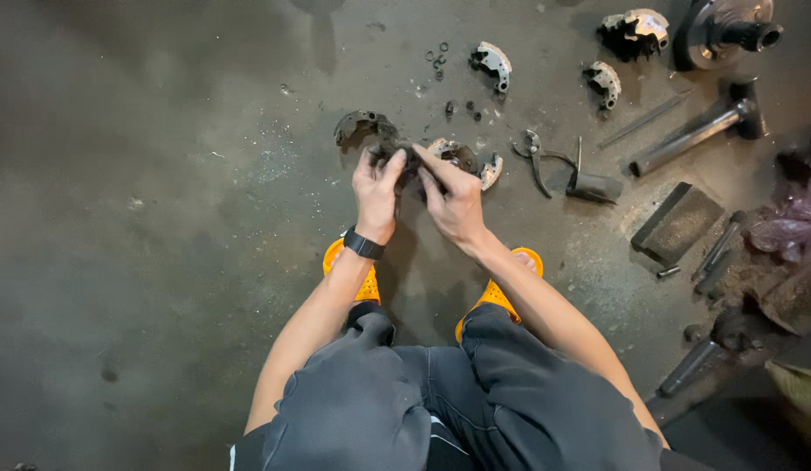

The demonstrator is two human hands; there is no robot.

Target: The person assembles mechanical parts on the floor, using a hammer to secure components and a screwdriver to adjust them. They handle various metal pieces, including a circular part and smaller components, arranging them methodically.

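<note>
Left hand (pixel 376 194) and right hand (pixel 453 199) both grasp a small dark metal part (pixel 409 162), held just above the floor (pixel 161 218). I note pliers (pixel 534 157) lying near, to the right.

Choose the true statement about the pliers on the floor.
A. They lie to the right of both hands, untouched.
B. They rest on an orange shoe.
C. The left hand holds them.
A: the pliers lie on the floor, apart from the right hand and left hand.
</note>
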